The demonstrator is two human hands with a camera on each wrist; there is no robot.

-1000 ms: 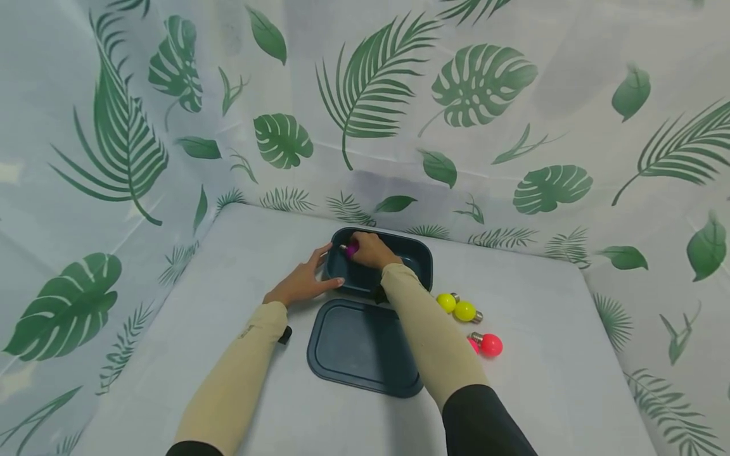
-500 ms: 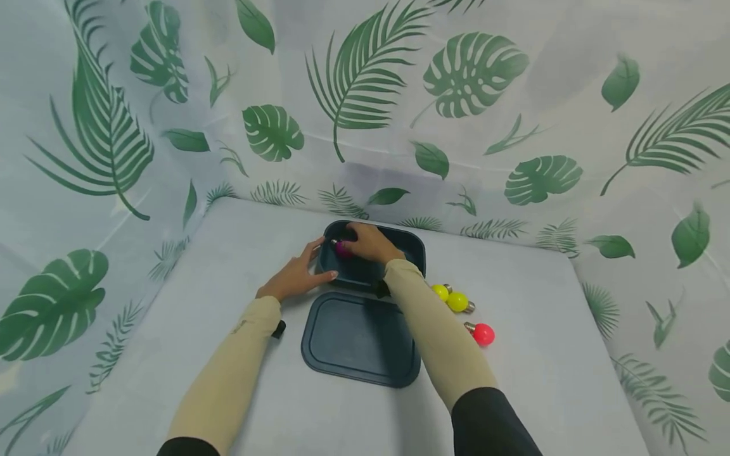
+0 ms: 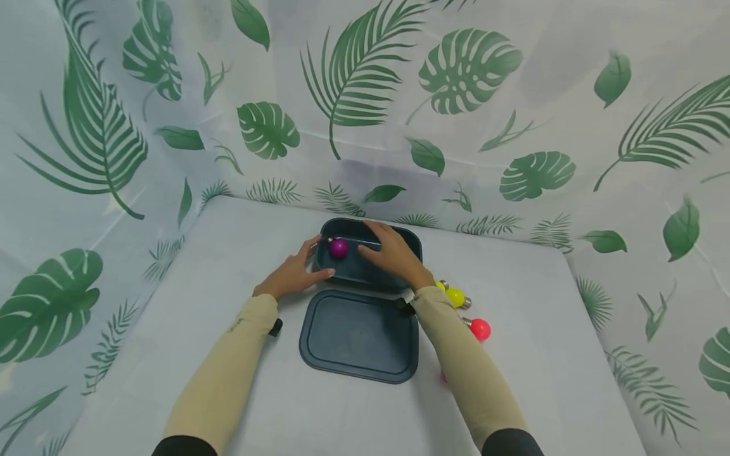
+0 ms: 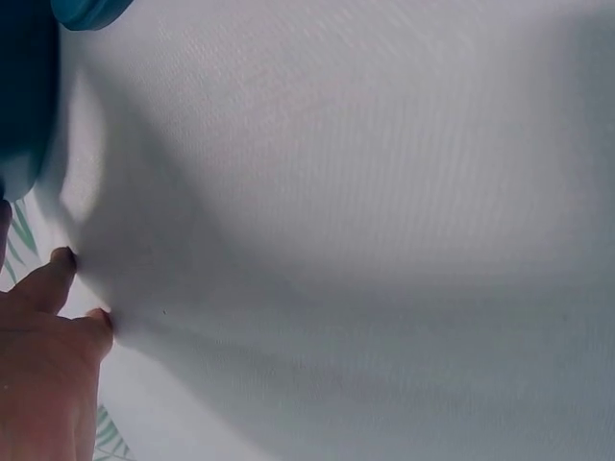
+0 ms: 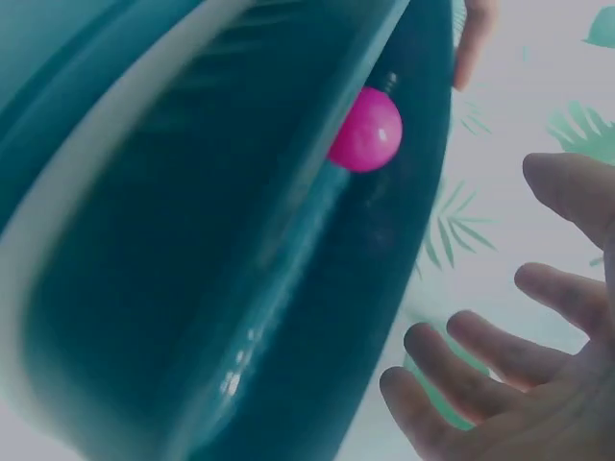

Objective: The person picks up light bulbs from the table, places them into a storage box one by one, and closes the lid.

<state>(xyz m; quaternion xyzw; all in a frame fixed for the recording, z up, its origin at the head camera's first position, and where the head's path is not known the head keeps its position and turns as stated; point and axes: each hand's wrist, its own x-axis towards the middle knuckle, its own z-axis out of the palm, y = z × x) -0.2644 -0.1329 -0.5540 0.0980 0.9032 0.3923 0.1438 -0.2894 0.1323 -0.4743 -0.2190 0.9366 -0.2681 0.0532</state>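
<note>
A purple light bulb (image 3: 339, 248) lies at the left end inside a dark blue rectangular box (image 3: 356, 273); in the right wrist view the same bulb (image 5: 367, 133) looks bright pink. My left hand (image 3: 292, 276) rests at the box's left end, thumb by the front corner and fingers spread along the side. Over the right part of the box is my right hand (image 3: 397, 256), its fingers extended and holding nothing. The right wrist view shows those fingers (image 5: 461, 370) spread apart beside the box wall.
The box's flat lid (image 3: 359, 335) lies on the white table just in front of it. Two yellow bulbs (image 3: 455, 297) and a red bulb (image 3: 481, 329) lie to the right, partly behind my right sleeve (image 3: 462, 354). A leaf-print curtain (image 3: 365, 82) stands behind.
My right hand has let go of the purple bulb, leaving it in the box, and has opened and moved right. The left hand keeps its place at the box's left end.
</note>
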